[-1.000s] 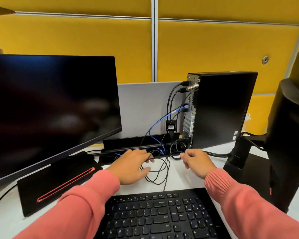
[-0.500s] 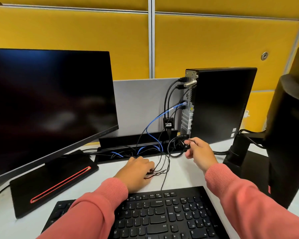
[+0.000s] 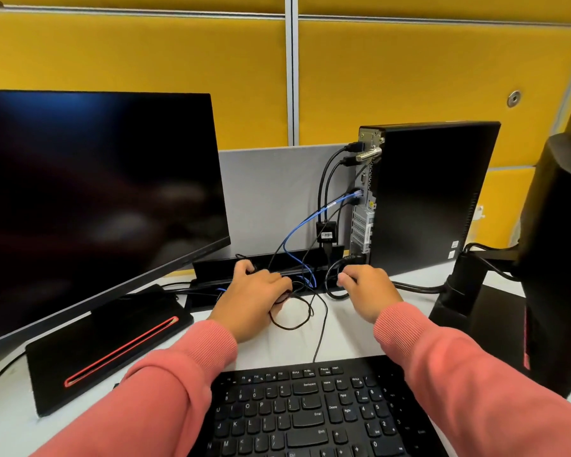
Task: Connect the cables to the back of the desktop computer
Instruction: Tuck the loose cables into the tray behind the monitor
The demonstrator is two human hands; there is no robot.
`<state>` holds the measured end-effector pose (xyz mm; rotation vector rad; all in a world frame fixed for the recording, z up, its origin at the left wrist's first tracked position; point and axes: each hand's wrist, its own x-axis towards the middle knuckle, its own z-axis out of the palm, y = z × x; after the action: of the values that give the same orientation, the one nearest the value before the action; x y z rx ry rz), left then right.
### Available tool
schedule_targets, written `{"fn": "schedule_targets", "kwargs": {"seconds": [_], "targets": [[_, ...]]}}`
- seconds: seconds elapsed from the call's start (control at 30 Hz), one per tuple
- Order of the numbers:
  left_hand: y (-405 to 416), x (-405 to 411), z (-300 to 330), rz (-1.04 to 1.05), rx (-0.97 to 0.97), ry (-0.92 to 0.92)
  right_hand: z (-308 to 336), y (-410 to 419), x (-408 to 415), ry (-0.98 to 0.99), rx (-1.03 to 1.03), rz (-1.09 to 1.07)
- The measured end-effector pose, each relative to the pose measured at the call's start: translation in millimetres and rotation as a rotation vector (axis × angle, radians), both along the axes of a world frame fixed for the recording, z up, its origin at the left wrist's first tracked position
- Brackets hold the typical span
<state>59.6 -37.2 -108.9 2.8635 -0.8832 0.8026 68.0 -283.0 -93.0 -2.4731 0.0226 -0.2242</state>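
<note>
While the left hand (image 3: 254, 291) lay curled over limp, thin cables (image 3: 294, 308), grip unclear, the right hand (image 3: 365, 288) hovered loosely curled, holding nothing; plugs judged the firmer hold.

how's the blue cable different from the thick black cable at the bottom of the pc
The thin blue cable plugs in about halfway up the back of the black desktop computer; the thick black cable plugs in near its base. The blue one drops in a long slack line to the black cable tray; the black one curls into a tight loop on the white desk. Both are already connected.
</note>
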Motion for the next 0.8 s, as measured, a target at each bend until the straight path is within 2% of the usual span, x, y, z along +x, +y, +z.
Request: {"fn": "schedule_targets", "kwargs": {"seconds": [0.13,0.27,0.37,0.47,0.57,0.63,0.7,0.8], "targets": [[9,7,9,0.005,0.027,-0.106,2,-13,17,-0.041,0.207,-0.221],[20,11,16,0.032,-0.037,0.000,-3,-45,40,-0.035,0.364,-0.410],[17,8,19,0.051,-0.170,0.051,-2,-45,33,-0.051,0.339,-0.449],[11,13,21,-0.010,-0.324,0.070,0,-29,23,-0.068,0.203,-0.457],[5,20,21,-0.072,-0.427,0.138,10,-5,11,-0.252,-0.013,-0.293],[3,26,18,-0.087,-0.468,0.159,15,13,4,-0.398,0.058,-0.067],[1,32,15,-0.085,-0.496,0.162,18,27,-6,-0.456,0.141,0.142],[-1,42,10,-0.061,-0.520,0.144,11,40,-8,-0.464,0.023,0.341]]}}
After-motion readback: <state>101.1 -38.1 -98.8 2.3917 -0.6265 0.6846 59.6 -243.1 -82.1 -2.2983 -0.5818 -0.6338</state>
